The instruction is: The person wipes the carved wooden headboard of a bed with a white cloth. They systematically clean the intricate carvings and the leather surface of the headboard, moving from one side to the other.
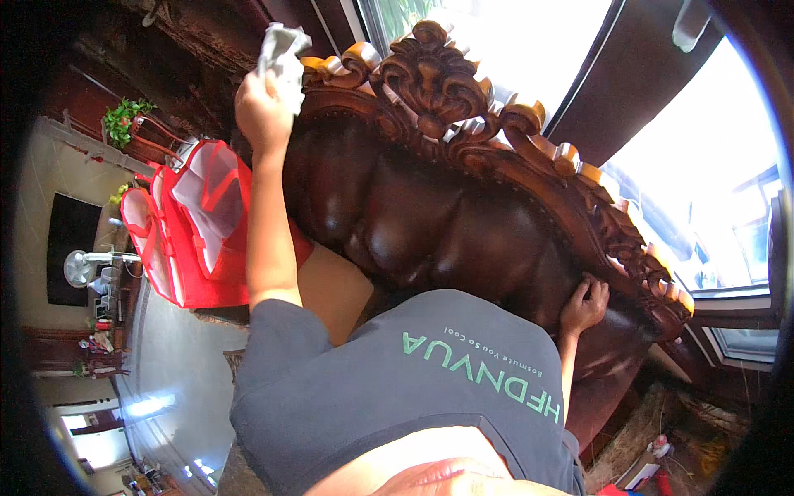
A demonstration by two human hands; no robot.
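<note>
My left hand is raised at the upper left and grips a crumpled whitish cloth, beside the left end of the carved wooden crest of a large piece of furniture. Below the crest spreads a dark brown tufted leather back, edged with studs. My right hand is at the right part of this leather, near the carved rim, its fingers loosely bent and nothing seen in them. Its palm is hidden. My torso, in a dark grey T-shirt, covers the lower middle of the view.
Red bags with pale linings stand by my left arm, near a brown cardboard-like surface. Bright windows lie behind the crest. Farther left are a green plant and a white fan. Assorted items lie low at the right.
</note>
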